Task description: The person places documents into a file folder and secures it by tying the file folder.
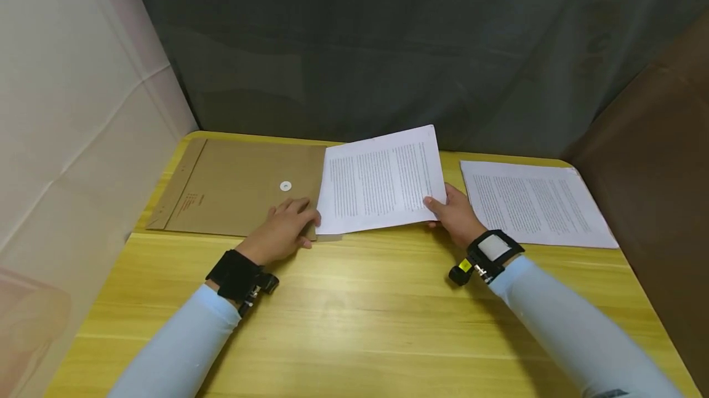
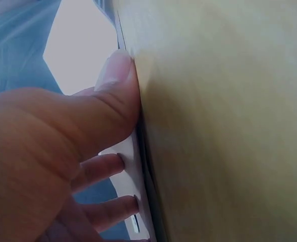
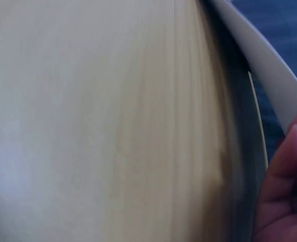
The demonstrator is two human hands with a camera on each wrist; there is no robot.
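Note:
A brown envelope (image 1: pixel 238 186) with a white string button (image 1: pixel 285 186) lies flat at the table's back left. My left hand (image 1: pixel 285 229) rests on its right end, fingers laid fairly straight on the card. In the left wrist view the thumb (image 2: pixel 113 96) presses against the tan surface beside a white paper edge (image 2: pixel 133 191). My right hand (image 1: pixel 454 213) pinches the lower right corner of a printed sheet (image 1: pixel 382 179), which is lifted a little and reaches the envelope's right end. The right wrist view shows a fingertip (image 3: pixel 287 171) under the curved sheet (image 3: pixel 269 65).
A second stack of printed pages (image 1: pixel 534 201) lies flat at the back right of the yellow wooden table (image 1: pixel 354 312). A grey curtain hangs behind, a white cloth wall stands at the left, and a brown panel at the right.

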